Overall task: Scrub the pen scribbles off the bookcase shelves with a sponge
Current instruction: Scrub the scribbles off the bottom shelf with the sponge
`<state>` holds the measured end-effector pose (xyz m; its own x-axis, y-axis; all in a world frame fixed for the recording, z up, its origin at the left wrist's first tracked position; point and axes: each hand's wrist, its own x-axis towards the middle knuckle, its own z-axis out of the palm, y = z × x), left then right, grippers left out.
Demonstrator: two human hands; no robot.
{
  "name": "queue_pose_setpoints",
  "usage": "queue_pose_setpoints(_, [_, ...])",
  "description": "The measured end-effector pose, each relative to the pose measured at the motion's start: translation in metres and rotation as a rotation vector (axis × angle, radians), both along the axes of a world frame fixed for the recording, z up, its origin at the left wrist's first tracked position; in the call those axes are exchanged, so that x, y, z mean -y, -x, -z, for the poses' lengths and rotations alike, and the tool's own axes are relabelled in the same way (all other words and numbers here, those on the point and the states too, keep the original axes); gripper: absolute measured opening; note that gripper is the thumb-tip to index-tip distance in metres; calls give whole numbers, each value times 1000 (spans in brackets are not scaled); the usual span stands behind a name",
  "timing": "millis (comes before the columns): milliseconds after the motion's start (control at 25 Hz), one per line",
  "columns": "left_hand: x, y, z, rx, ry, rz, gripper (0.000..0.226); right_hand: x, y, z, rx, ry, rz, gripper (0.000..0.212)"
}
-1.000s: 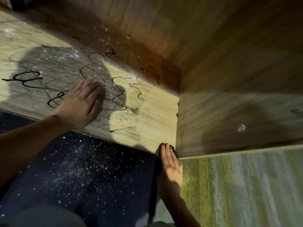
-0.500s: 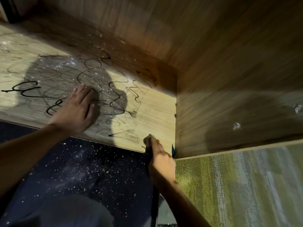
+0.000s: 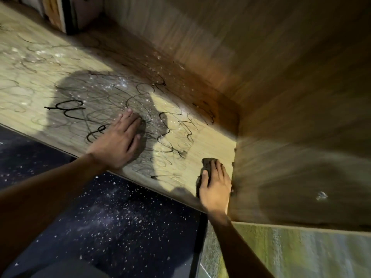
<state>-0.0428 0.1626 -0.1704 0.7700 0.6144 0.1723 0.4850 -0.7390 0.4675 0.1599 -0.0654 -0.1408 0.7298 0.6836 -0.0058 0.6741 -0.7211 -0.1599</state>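
The light wooden bookcase shelf (image 3: pixel 212 145) is covered in black pen scribbles (image 3: pixel 112 101), thick loops at the left and thin ones in the middle. My left hand (image 3: pixel 118 145) rests flat on the scribbled middle, fingers straight and spread. A dark brown sponge (image 3: pixel 208 163) lies at the shelf's front right corner, against the side wall. My right hand (image 3: pixel 215 185) presses down on it with straight fingers and the thumb on top. The sponge sticks out past the fingertips and beside the thumb.
The bookcase's side wall (image 3: pixel 301 157) rises right beside my right hand, and the back panel (image 3: pixel 200 37) closes the far side. Books (image 3: pixel 60 13) stand at the far left. White crumbs dot the shelf and the dark surface (image 3: pixel 120 227) below. Green carpet (image 3: pixel 301 253) lies at the right.
My right hand has moved with the sponge from the shelf's front edge up onto the shelf by the side wall. My left hand has stayed flat on the scribbles.
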Motion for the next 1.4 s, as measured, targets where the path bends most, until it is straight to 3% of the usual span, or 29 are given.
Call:
queue_pose_setpoints(80, [1, 0, 1, -10, 5, -6, 75, -15, 39, 0, -20, -44, -121, 62])
queue_pose_setpoints(160, [2, 1, 2, -34, 20, -10, 76, -3, 62, 1, -83, -18, -399, 53])
queue_pose_setpoints(240, [2, 2, 3, -37, 23, -27, 78, 18, 41, -3, -80, 46, -594, 49])
queue_pose_setpoints(280, [2, 2, 3, -39, 25, -28, 79, 25, 19, -2, -57, 76, -577, 50])
queue_pose_setpoints(400, [4, -2, 1, -75, 46, -13, 79, 16, -36, -6, 33, 148, -152, 56])
queue_pose_setpoints(480, [3, -3, 0, -53, 20, -6, 77, -4, -23, -7, 9, 186, -81, 56])
queue_pose_setpoints(640, [4, -1, 0, -57, 6, -14, 75, 17, 53, -7, -60, 188, -621, 54])
queue_pose_setpoints(720, [5, -1, 0, -70, 25, -29, 74, 28, 24, -14, -71, 229, -733, 55])
queue_pose_setpoints(880, [3, -2, 4, -82, 30, -22, 76, 14, -36, -10, -8, 249, -133, 60])
queue_pose_setpoints(960, [1, -3, 5, -72, 11, -6, 77, -3, 7, -6, -5, 253, -187, 57])
queue_pose_setpoints(1040, [1, -1, 6, -72, 4, -13, 75, 5, 61, 0, -80, 195, -465, 55])
queue_pose_setpoints(1120, [3, 0, 5, -59, 26, -36, 72, 19, 65, -6, -107, 195, -709, 56])
queue_pose_setpoints(1160, [3, 1, 4, -52, 41, -42, 71, 19, 47, -12, -142, 203, -695, 57])
queue_pose_setpoints(1240, [2, 1, 4, -46, 59, -39, 71, 20, 3, -17, -215, 270, -460, 51])
queue_pose_setpoints(1320, [1, -1, 7, -45, 46, -27, 72, 17, -23, -18, -174, 303, -164, 56])
queue_pose_setpoints(1400, [-1, -2, 10, -57, 34, -17, 72, 4, 3, -8, -108, 307, -105, 62])
